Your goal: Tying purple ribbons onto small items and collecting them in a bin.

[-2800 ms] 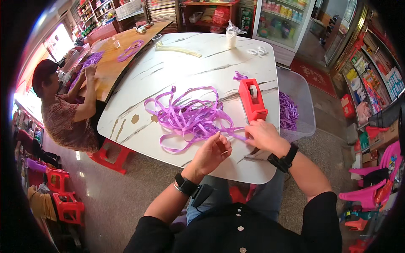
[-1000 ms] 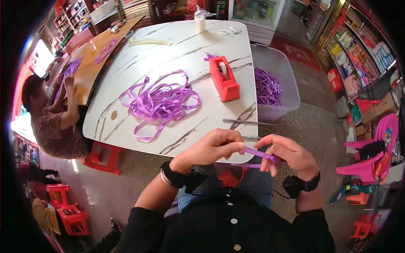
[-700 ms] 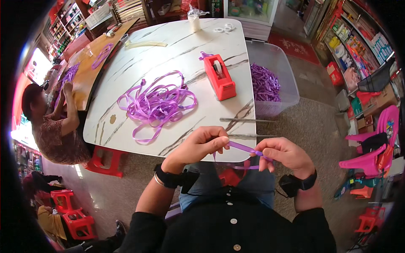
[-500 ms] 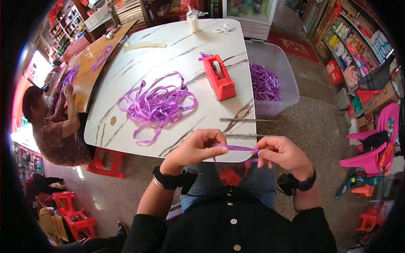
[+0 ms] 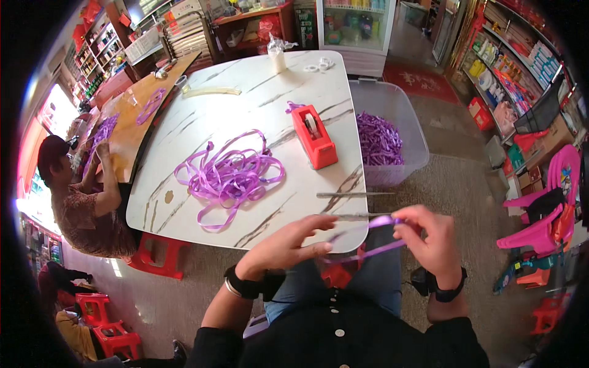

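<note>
Between my hands, above the near corner of the table, hangs a loop of purple ribbon (image 5: pixel 381 248), partly smeared by motion. My right hand (image 5: pixel 432 239) pinches its right end between thumb and fingers. My left hand (image 5: pixel 283 246) is open, thumb apart from the fingers, with the blurred left end of the loop near its fingertips. On the white marbled table (image 5: pixel 257 110) lies a tangled heap of purple ribbon (image 5: pixel 230 172). A red tape dispenser (image 5: pixel 315 138) stands to its right, with a small purple ribbon piece (image 5: pixel 293 107) behind it.
Two thin metal rods (image 5: pixel 353 194) jut past the table's right edge. Beside it stands a clear plastic bin (image 5: pixel 414 156) of purple ribbon pieces. A bottle (image 5: pixel 277 58) and white tape rolls (image 5: pixel 320 64) sit at the far end. Another person (image 5: pixel 86 196) works at a wooden table on the left.
My left hand has let go of the ribbon, which was stretched between both hands. My right hand has moved slightly right with it, and the loop now hangs wider. The view has tilted up a little.
</note>
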`<move>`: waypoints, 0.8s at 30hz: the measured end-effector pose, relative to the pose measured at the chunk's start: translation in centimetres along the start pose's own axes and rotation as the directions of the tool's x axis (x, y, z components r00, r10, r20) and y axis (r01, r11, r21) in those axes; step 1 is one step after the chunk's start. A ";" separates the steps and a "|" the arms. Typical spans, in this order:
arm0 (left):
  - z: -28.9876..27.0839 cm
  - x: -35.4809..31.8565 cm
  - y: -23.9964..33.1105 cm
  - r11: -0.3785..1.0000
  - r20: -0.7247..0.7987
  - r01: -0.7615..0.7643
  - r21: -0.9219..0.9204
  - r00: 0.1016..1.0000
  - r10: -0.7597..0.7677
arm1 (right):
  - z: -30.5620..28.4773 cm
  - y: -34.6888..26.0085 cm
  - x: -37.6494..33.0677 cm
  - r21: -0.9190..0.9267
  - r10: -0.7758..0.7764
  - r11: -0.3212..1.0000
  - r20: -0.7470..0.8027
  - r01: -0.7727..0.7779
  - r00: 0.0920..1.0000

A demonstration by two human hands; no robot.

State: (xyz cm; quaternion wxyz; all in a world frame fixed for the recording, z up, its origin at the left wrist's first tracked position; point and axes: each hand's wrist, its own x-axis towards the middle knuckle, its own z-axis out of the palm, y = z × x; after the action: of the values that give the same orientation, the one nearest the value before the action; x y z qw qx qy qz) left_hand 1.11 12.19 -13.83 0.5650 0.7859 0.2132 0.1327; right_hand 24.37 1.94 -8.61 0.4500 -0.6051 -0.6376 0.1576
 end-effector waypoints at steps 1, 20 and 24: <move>0.3 0.5 0.5 0.991 -0.018 -0.048 -0.122 0.999 0.046 | -0.3 -0.5 0.1 -0.009 -0.021 1.000 0.093 0.022 0.995; 3.0 7.1 2.6 0.812 0.171 0.093 -0.577 0.985 0.008 | -0.8 1.3 1.0 0.070 -0.080 0.995 0.056 0.076 0.995; 3.7 8.4 3.9 0.828 -0.008 0.024 -0.561 0.999 -0.035 | -1.1 1.9 -1.0 0.307 0.312 0.905 -0.013 -0.293 0.950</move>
State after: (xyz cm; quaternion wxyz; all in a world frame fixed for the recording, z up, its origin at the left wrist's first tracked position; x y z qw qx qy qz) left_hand 10.83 12.11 -11.66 0.7706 0.5812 0.1820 0.1878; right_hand 26.25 1.05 -9.83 0.5267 -0.6254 -0.4903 0.3019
